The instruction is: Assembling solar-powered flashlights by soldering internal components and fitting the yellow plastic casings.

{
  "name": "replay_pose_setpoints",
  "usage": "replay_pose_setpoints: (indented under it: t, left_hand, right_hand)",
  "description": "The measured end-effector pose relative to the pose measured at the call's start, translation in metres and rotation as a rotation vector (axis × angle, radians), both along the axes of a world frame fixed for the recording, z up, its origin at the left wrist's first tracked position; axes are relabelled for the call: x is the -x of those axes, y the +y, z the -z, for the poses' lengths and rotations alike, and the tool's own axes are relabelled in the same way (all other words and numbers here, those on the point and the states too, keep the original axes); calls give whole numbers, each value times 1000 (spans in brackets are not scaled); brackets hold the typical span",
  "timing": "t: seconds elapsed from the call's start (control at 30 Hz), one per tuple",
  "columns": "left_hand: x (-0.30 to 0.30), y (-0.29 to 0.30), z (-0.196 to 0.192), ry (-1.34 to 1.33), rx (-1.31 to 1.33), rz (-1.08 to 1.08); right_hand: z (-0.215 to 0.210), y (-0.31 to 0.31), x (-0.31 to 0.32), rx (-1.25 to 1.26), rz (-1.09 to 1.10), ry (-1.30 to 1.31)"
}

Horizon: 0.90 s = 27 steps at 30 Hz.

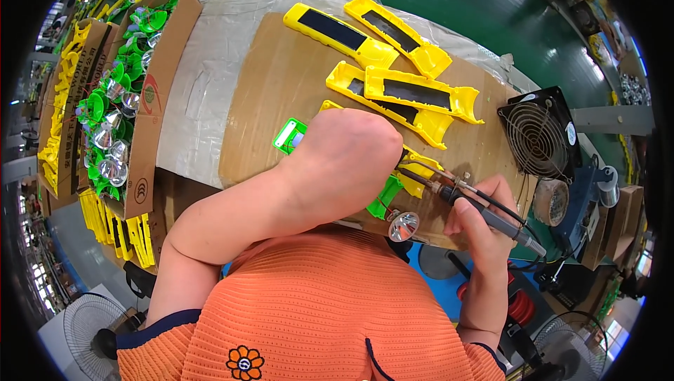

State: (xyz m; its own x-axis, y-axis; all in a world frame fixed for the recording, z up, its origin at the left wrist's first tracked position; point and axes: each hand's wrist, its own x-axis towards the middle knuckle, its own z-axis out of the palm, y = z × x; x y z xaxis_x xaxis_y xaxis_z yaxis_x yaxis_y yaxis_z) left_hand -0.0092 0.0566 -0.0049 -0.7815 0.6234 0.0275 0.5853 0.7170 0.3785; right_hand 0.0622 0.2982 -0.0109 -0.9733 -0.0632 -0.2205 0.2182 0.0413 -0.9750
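My right hand (484,221) grips a soldering iron (507,228) with a grey handle and a thin metal tube along it. Its tip points left, toward my left hand (351,144). The back of that hand faces up, and its curled fingers are hidden beneath it. Parts of a yellow lamp casing (423,166) show on both sides of the left hand. Just below is a green plastic part (384,197), with a silver reflector cup (404,226) on thin wires near the table's front edge. Another green piece (288,135) sticks out left of the hand.
Several yellow casings with dark panels, one of them a closer casing (425,92), lie across the table (263,65). At left stands a cardboard box (158,79) of green parts and reflectors. A black fan (539,135) and a blue device (584,195) stand at right.
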Motion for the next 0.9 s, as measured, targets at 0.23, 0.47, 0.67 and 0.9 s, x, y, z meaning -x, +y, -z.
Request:
replay_pose_setpoints:
  t: [0.23,0.47,0.67,0.9]
  left_hand:
    - [-1,4,0,-1,-4,-11]
    - [0,4,1,-38,7,-58]
    - [0,5,0,14,3,-74]
    - [-1,8,-2,14,30,-8]
  right_hand:
    - [-6,20,-21,59,145,-28]
    - [21,86,-72,225,823,478]
    - [58,130,-94,-78,985,539]
    - [24,35,-75,474,697,415]
